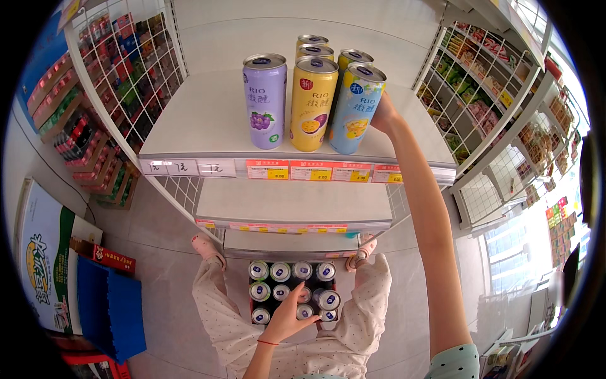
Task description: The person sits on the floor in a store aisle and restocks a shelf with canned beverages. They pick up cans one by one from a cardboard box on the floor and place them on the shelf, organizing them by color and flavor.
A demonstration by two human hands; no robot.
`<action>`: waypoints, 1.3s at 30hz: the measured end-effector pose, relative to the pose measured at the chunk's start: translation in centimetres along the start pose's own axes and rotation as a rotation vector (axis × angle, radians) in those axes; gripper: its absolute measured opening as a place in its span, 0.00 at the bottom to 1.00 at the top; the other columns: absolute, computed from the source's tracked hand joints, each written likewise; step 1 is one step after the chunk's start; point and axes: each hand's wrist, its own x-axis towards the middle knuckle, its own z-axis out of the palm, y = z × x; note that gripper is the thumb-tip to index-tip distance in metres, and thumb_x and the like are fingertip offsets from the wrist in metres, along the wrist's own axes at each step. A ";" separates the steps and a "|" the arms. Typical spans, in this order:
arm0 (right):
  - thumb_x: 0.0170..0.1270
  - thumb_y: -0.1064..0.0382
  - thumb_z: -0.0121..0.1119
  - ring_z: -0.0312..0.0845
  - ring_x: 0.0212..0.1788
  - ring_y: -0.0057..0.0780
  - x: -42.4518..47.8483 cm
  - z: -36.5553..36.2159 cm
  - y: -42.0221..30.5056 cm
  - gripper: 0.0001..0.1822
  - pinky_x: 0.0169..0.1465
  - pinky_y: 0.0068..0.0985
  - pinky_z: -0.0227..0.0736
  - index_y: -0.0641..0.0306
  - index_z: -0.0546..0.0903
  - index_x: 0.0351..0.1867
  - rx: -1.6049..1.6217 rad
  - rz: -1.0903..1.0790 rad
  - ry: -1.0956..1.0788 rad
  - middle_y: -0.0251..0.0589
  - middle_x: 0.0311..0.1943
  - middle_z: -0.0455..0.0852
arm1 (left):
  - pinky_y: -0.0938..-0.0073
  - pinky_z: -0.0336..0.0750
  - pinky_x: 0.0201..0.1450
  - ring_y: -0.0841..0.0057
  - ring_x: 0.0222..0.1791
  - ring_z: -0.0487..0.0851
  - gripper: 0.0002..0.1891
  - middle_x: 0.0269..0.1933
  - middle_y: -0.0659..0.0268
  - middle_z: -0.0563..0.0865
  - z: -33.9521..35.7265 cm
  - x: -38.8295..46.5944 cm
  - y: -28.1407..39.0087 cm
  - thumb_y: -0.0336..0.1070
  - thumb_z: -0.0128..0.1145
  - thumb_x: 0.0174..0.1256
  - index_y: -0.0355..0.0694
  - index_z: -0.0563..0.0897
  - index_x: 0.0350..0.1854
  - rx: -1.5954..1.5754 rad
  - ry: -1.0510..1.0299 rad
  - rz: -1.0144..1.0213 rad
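On the top shelf point(213, 113), a purple drink can point(265, 104) stands at the left, with a yellow can point(314, 106) beside it and more yellow-topped cans behind. At the right of this group is a light-blue can point(357, 113). My right hand point(384, 113) reaches to the far side of the blue can; its fingers are mostly hidden, so its grip is unclear. Below, between my legs, a carton of cans point(270, 303) sits low down. My left hand point(289, 315) is over it, thumb and fingers spread around the can tops point(304, 311); whether it grips one is unclear.
Two lower shelves point(293, 201) lie under the top one, with price tags point(307, 170) along the edges. White wire side panels point(128, 80) flank the shelving. A blue bin point(111, 308) and a white freezer-like box point(47, 260) stand at the left; stocked snack racks point(478, 71) are at the right.
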 end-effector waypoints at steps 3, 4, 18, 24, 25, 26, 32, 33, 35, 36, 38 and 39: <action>0.64 0.28 0.33 0.68 0.61 0.35 0.8 -1.3 0.7 0.40 0.65 0.38 0.60 0.59 0.69 0.62 -0.083 -0.010 -0.046 0.42 0.60 0.73 | 0.70 0.73 0.52 0.68 0.49 0.79 0.47 0.55 0.56 0.76 0.0 0.0 -0.2 0.43 0.72 0.47 0.32 0.58 0.67 -0.001 0.002 0.015; 0.64 0.28 0.33 0.68 0.61 0.35 1.1 -1.6 1.0 0.40 0.65 0.39 0.60 0.59 0.69 0.62 -0.080 -0.015 -0.054 0.42 0.60 0.73 | 0.70 0.73 0.52 0.68 0.49 0.79 0.47 0.54 0.56 0.76 0.0 0.0 -0.1 0.43 0.72 0.47 0.32 0.58 0.67 -0.002 0.004 0.013; 0.67 0.31 0.32 0.68 0.59 0.34 -0.1 -6.6 0.7 0.39 0.64 0.36 0.55 0.63 0.70 0.61 -0.269 -0.281 0.129 0.45 0.54 0.78 | 0.68 0.69 0.58 0.65 0.54 0.75 0.46 0.55 0.55 0.74 0.4 -0.1 -0.4 0.41 0.70 0.49 0.34 0.57 0.68 0.118 0.014 0.068; 0.68 0.62 0.46 0.76 0.52 0.30 -16.3 -3.6 2.9 0.15 0.53 0.27 0.71 0.70 0.77 0.48 -0.508 -0.666 0.474 0.44 0.47 0.80 | 0.65 0.65 0.64 0.59 0.63 0.67 0.46 0.64 0.53 0.66 1.6 -0.1 -1.5 0.41 0.70 0.49 0.37 0.56 0.69 0.257 0.017 0.061; 0.67 0.63 0.47 0.76 0.51 0.30 -19.1 -4.5 4.3 0.15 0.52 0.27 0.71 0.70 0.76 0.49 -0.546 -0.635 0.429 0.44 0.46 0.80 | 0.65 0.64 0.65 0.59 0.64 0.66 0.46 0.65 0.53 0.65 1.9 0.3 -1.4 0.41 0.70 0.49 0.38 0.56 0.69 0.254 -0.009 0.084; 0.67 0.64 0.48 0.76 0.50 0.30 -21.4 -5.4 6.3 0.14 0.50 0.27 0.72 0.70 0.75 0.49 -0.572 -0.605 0.374 0.44 0.45 0.80 | 0.66 0.66 0.64 0.60 0.63 0.68 0.45 0.64 0.55 0.67 2.4 0.6 -1.7 0.40 0.70 0.48 0.40 0.58 0.68 0.250 0.024 0.122; 0.65 0.68 0.53 0.76 0.43 0.26 -31.6 -4.8 16.0 0.13 0.44 0.24 0.71 0.70 0.74 0.49 -0.234 -0.073 0.371 0.41 0.40 0.81 | 0.70 0.71 0.58 0.64 0.56 0.76 0.36 0.57 0.61 0.76 5.5 2.9 -4.2 0.38 0.70 0.48 0.43 0.69 0.62 -0.020 0.019 0.101; 0.65 0.69 0.53 0.76 0.42 0.24 -32.7 -4.3 17.1 0.12 0.44 0.24 0.71 0.70 0.75 0.48 -0.230 -0.028 0.365 0.40 0.39 0.81 | 0.71 0.72 0.57 0.64 0.55 0.77 0.35 0.56 0.61 0.77 5.7 3.1 -4.4 0.37 0.71 0.47 0.43 0.70 0.61 -0.068 0.006 0.096; 0.66 0.68 0.52 0.76 0.44 0.24 -34.7 -3.3 19.5 0.10 0.46 0.22 0.71 0.69 0.75 0.47 -0.172 0.074 0.371 0.38 0.40 0.81 | 0.73 0.73 0.55 0.71 0.50 0.80 0.30 0.51 0.63 0.81 5.5 3.2 -3.6 0.35 0.71 0.48 0.40 0.75 0.56 -0.165 0.064 -0.012; 0.66 0.68 0.52 0.77 0.45 0.24 -35.4 -2.4 20.2 0.10 0.46 0.22 0.71 0.69 0.76 0.46 -0.138 0.120 0.369 0.38 0.41 0.81 | 0.72 0.73 0.55 0.72 0.50 0.81 0.29 0.50 0.62 0.82 5.5 3.4 -4.4 0.35 0.71 0.48 0.38 0.75 0.55 -0.249 0.085 -0.047; 0.65 0.68 0.53 0.77 0.47 0.25 -36.2 -1.0 20.9 0.11 0.48 0.22 0.71 0.70 0.76 0.47 -0.202 0.122 0.328 0.39 0.43 0.81 | 0.74 0.72 0.54 0.79 0.48 0.80 0.25 0.48 0.65 0.83 4.7 3.9 -2.0 0.35 0.70 0.49 0.36 0.78 0.52 -0.482 0.073 -0.121; 0.65 0.67 0.54 0.77 0.47 0.25 -36.2 -0.1 20.9 0.12 0.48 0.22 0.71 0.70 0.76 0.47 -0.234 0.121 0.307 0.39 0.45 0.81 | 0.74 0.72 0.53 0.80 0.47 0.79 0.25 0.47 0.66 0.83 4.4 4.0 -1.4 0.35 0.70 0.49 0.36 0.78 0.52 -0.552 0.064 -0.118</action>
